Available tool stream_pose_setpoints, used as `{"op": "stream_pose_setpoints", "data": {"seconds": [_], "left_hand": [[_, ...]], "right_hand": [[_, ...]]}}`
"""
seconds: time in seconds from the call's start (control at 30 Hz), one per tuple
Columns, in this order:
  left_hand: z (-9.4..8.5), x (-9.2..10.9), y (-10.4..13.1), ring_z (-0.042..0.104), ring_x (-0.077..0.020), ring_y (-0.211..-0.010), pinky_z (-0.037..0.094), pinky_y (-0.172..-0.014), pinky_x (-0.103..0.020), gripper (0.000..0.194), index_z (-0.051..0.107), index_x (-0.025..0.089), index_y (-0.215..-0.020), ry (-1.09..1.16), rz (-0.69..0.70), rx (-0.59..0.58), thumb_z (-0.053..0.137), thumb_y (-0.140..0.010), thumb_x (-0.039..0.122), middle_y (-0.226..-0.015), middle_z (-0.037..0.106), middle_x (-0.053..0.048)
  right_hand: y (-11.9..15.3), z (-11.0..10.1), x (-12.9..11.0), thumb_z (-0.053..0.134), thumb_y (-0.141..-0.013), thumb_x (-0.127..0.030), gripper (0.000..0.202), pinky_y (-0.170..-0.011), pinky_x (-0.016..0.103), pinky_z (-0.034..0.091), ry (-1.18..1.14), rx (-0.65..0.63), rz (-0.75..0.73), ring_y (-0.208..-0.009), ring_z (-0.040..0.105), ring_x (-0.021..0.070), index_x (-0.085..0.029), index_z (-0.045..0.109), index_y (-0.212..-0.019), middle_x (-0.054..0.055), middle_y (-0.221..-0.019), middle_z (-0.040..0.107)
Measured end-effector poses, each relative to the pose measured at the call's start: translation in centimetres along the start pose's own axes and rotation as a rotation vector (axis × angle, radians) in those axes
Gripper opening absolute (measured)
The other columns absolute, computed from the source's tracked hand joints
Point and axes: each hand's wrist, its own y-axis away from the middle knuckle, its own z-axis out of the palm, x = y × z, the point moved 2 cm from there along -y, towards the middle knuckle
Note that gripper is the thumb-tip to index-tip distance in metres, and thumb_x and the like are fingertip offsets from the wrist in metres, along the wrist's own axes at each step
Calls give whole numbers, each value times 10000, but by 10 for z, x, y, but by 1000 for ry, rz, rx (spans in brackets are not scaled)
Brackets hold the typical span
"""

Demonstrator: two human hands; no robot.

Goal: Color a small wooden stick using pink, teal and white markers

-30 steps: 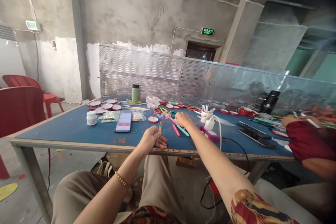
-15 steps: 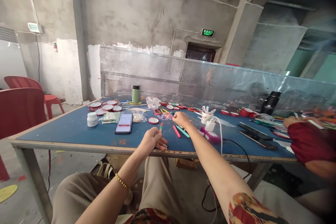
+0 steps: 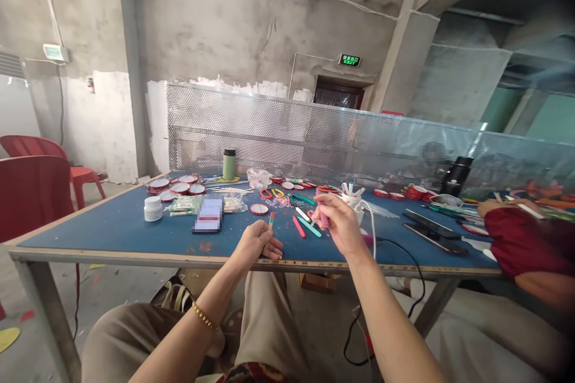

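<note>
Left hand (image 3: 258, 244) pinches a banded stick (image 3: 271, 221), right hand (image 3: 340, 225) clamps a purple pen (image 3: 324, 221). A loosened grip could drop the stick

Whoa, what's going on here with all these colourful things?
A person sits at a blue table. Their left hand holds a small stick with a coloured tip upright, near the table's edge. Their right hand holds a purple marker-like thing above the table. Between the hands lie a red marker and a green marker. At the right, another person's red sleeve shows.
</note>
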Motion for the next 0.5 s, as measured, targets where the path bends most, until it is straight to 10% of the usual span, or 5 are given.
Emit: {"op": "stream_pose_setpoints", "data": {"seconds": [0.2, 0.5], "left_hand": [[-2, -1, -1, 711, -177, -576, 576, -540, -262, 307, 455, 156, -815, 26, 3, 10, 635, -852, 402, -745, 731, -110], [-3, 1, -4, 719, -185, -592, 578, -542, -245, 308, 570, 95, -837, 92, -17, 14, 659, -842, 390, -756, 727, -134]], "right_hand": [[48, -6, -28, 733, -773, -381, 341, -749, 376, 511, -347, 112, -126, -733, 627, 189, -261, 636, -1077, 17, -790, 671], [45, 52, 21, 646, -881, -363, 223, -400, 189, 223, -258, 340, -57, -381, 267, 41, -163, 669, -784, -83, -462, 379]]}}
